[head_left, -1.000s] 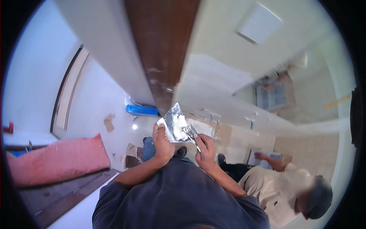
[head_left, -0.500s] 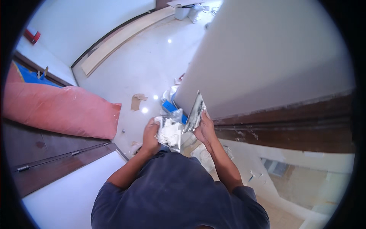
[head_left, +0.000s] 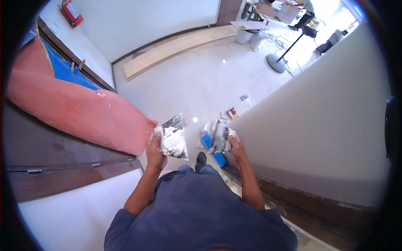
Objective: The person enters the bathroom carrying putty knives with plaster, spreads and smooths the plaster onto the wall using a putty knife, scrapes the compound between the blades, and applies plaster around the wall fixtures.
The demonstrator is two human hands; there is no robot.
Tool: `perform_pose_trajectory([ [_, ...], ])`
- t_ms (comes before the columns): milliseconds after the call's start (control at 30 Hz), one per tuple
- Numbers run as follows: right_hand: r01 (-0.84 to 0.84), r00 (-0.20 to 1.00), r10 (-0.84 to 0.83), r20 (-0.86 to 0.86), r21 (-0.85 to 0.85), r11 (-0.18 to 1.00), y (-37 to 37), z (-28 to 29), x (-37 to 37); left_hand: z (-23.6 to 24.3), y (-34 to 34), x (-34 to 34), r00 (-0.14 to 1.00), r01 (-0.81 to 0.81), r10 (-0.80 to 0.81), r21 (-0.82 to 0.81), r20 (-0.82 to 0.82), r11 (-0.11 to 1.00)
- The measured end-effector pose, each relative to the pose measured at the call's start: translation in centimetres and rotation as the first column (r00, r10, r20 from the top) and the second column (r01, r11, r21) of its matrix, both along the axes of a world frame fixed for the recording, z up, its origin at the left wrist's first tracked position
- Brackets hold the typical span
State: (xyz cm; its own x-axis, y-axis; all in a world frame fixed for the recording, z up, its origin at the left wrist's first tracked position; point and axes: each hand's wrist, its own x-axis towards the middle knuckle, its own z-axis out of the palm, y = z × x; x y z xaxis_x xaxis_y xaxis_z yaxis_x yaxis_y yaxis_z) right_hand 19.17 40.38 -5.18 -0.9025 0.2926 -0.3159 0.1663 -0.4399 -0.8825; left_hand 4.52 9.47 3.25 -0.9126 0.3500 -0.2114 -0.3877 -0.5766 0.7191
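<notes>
White paste (head_left: 173,141) lies heaped on a metal plate (head_left: 174,121) toward eight o'clock from the view's centre, gripped by the left hand (head_left: 155,151); toward four, the right hand (head_left: 237,150) grips a smeared blade (head_left: 218,139). A blue box (head_left: 218,160) lies toward five, a pink sheet (head_left: 83,111) toward nine.

In front of you, a long pale plank (head_left: 180,51) lies on the shiny floor (head_left: 176,85) beside a white wall (head_left: 155,23). Left of the plank you have a red fire extinguisher (head_left: 72,13); nearer you, also to its left, a pink sheet (head_left: 92,113) bulges beside a blue sheet (head_left: 69,69). By the plank's right end stands a pale bucket (head_left: 242,37) under a flat board (head_left: 250,25); farther right, a round-based stand (head_left: 275,63) and two people (head_left: 303,20). Closer to you than the plank sit a red packet (head_left: 232,113) and a blue box (head_left: 218,159).
</notes>
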Motion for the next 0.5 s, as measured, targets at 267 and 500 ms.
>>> perform_pose_trajectory([
  [267,-0.064,0.991,0.009,-0.136,-0.405,0.912,1.0,-2.6,-9.4,-3.0,-6.8,-8.1,0.939,-0.336,0.341,-0.094,0.039,0.937],
  [500,0.014,0.994,-0.087,-0.069,-0.701,0.713,-4.6,-4.1,-25.0,-6.2,-14.6,-17.7,0.870,-0.490,0.493,-0.142,-0.013,0.860],
])
